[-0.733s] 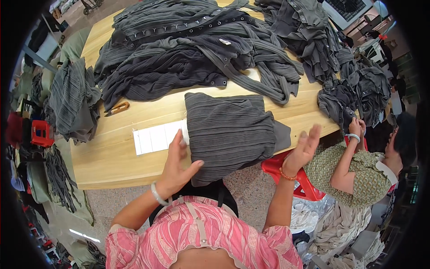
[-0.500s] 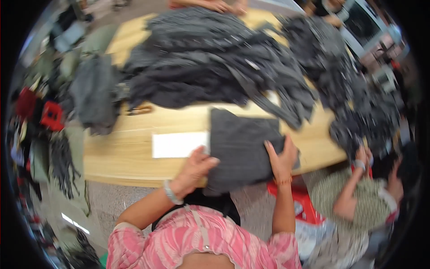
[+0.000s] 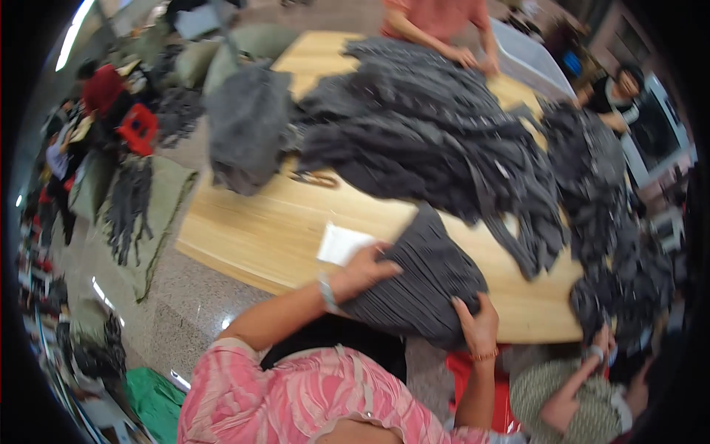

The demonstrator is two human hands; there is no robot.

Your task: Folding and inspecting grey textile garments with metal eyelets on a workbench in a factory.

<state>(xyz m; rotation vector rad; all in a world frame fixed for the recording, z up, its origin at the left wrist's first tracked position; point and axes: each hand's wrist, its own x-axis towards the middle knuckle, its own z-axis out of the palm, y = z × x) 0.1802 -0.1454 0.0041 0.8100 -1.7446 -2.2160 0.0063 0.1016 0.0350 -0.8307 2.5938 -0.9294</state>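
The left hand (image 3: pixel 367 270) grips the left edge of a folded dark grey ribbed garment (image 3: pixel 425 277), and the right hand (image 3: pixel 479 323), clear of it earlier, now grips its right near side. The garment is at the near edge of the bench (image 3: pixel 251 222), turned askew (it lay squarer before), with less white paper (image 3: pixel 344 244) showing on its left.
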